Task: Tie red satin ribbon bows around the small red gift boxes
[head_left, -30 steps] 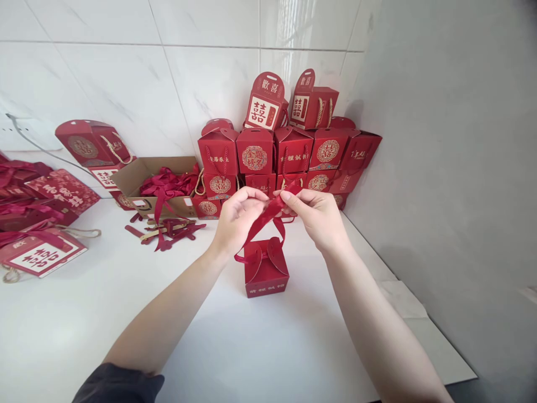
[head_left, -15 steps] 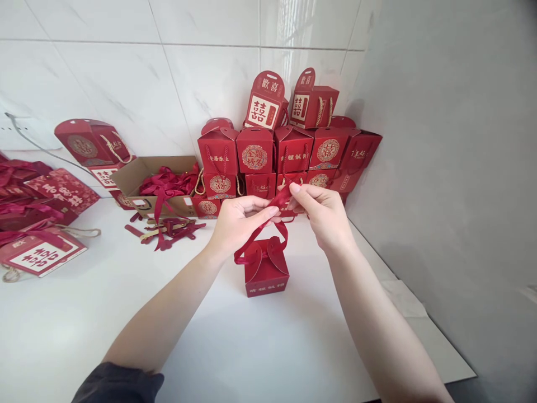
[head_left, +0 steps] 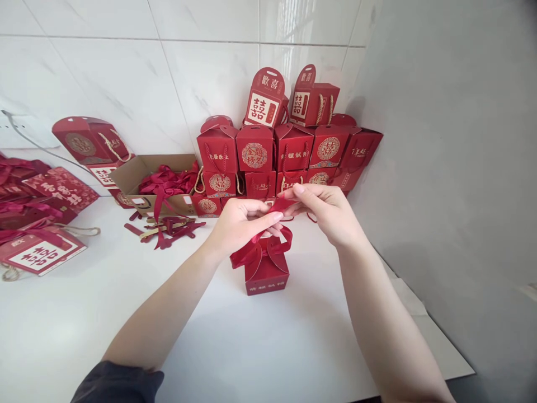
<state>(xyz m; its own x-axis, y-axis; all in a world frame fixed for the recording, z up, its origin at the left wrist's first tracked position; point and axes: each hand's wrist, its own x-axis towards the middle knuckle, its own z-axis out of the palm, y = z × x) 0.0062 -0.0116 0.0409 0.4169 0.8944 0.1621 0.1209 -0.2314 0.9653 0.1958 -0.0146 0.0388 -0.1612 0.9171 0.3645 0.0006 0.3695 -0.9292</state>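
Note:
A small red gift box (head_left: 267, 277) with gold lettering stands upright on the white table, its curved top flaps folded together. From its top a red satin ribbon (head_left: 286, 238) loops up towards both hands. My left hand (head_left: 245, 221) pinches the ribbon between thumb and fingers, above and slightly left of the box. My right hand (head_left: 321, 207) grips the same ribbon between thumb and forefinger, higher and to the right. Both hands are closed and close together. The fingers partly cover the stretch of ribbon between them.
Stacked red gift boxes (head_left: 254, 148) line the tiled wall. To their left, a cardboard box (head_left: 126, 179) holds red ribbons, with ribbon strips (head_left: 165, 230) lying before it. More red boxes (head_left: 44, 252) lie at far left. A grey wall (head_left: 440, 168) borders the table's right side.
My right hand has shifted slightly right. The ribbon between my hands and its loops above the box have changed shape, with the right loop sitting lower. The box stays in place.

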